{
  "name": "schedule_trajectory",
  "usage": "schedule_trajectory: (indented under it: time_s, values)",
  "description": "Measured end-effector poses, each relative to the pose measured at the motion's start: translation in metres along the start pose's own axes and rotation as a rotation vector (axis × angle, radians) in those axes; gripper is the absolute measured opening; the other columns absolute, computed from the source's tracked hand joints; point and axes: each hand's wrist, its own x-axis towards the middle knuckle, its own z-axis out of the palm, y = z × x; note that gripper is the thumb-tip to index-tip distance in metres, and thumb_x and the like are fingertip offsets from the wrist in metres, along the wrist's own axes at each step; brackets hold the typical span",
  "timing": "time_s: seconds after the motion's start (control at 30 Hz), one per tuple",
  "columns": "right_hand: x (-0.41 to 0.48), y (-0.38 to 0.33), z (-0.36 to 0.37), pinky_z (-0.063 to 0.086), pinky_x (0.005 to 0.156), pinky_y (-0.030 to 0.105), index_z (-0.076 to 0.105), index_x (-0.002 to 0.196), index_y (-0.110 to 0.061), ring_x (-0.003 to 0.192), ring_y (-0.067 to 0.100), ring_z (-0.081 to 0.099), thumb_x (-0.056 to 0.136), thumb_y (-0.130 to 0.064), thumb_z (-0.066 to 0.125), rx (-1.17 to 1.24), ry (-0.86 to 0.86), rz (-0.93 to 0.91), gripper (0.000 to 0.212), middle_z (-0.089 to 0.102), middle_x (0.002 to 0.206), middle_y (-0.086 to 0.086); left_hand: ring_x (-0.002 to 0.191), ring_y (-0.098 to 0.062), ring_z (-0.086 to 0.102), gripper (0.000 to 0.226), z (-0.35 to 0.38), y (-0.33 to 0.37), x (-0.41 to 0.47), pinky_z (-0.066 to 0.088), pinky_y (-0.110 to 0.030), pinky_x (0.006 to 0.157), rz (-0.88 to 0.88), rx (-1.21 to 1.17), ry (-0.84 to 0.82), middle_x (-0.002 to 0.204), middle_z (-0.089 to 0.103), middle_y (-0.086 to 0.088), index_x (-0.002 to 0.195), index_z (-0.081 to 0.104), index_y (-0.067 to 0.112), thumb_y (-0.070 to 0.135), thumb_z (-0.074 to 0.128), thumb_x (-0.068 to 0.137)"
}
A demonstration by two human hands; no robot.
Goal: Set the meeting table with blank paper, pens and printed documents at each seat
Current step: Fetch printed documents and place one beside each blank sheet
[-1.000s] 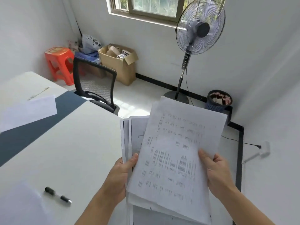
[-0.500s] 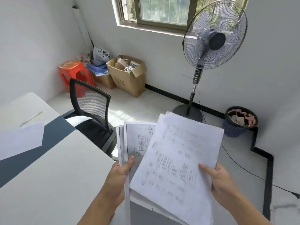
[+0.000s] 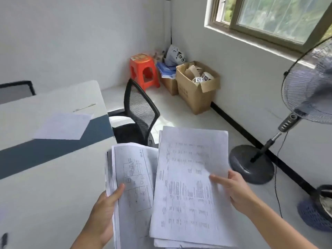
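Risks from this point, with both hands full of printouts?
1. The right hand pinches the table-printed sheets only at one edge; loose pages could slide out.
2. The standing fan is close on the right; if running, it might lift pages or the blank sheet lying on the table.
3. The left hand grips the diagram stack near its bottom, so it may sag.

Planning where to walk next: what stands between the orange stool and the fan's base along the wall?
In the head view, two cardboard boxes stand between the orange stool and the fan's base, then bare floor.
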Motion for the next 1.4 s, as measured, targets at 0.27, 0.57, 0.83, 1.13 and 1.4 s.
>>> schedule_trajectory:
  time_s: [0.27,0.57,0.83,1.13,1.4]
  values:
    - [0.107,-0.083,0.089,0.058,0.08,0.056,0.069,0.101,0.0,0.082,0.039,0.073,0.085,0.001,0.067,-0.333,-0.162,-0.067,0.016,0.076,0.092,0.02,0.105,-0.029,0.066,0.029,-0.025,0.053,0.053,0.046,-0.05,0.098,0.081,-0.107,0.19,0.11,0.073,-0.009,0.117,0.064,0.013,0.025,0.058,0.092]
    - [0.215,-0.113,0.247,0.055,0.067,0.056,0.068,0.089,0.006,0.068,0.035,0.065,0.078,0.0,0.065,-0.726,-0.447,-0.072,0.012,0.068,0.078,0.024,0.121,-0.01,0.043,0.05,-0.09,0.063,0.025,0.025,-0.033,0.108,0.189,-0.305,0.533,0.121,0.059,0.008,0.12,0.056,0.017,0.04,0.071,0.078]
    - [0.269,-0.09,0.421,0.049,0.054,0.025,0.07,0.078,-0.01,0.066,0.021,0.065,0.088,0.0,0.053,-1.079,-0.793,-0.145,0.022,0.069,0.077,0.005,0.117,-0.028,0.06,0.049,-0.105,0.057,0.015,0.041,-0.052,0.104,0.108,-0.466,0.952,0.119,0.069,-0.006,0.12,0.063,0.015,0.047,0.063,0.082]
    - [0.331,-0.091,0.58,0.048,0.062,0.031,0.069,0.093,-0.001,0.068,0.024,0.059,0.081,-0.004,0.056,-1.2,-1.111,-0.227,0.018,0.063,0.081,0.01,0.104,-0.029,0.067,0.03,-0.086,0.092,0.08,0.046,-0.051,0.099,0.082,-0.612,1.187,0.103,0.075,-0.006,0.112,0.067,0.016,0.032,0.061,0.087]
    - [0.362,-0.035,0.651,0.045,0.063,0.026,0.066,0.114,-0.009,0.083,0.029,0.06,0.083,-0.007,0.064,-1.391,-1.302,-0.324,0.031,0.066,0.101,0.011,0.103,-0.035,0.065,0.032,-0.048,0.099,0.105,0.045,-0.054,0.1,0.005,-0.738,1.422,0.105,0.071,-0.017,0.113,0.064,0.007,0.026,0.061,0.088]
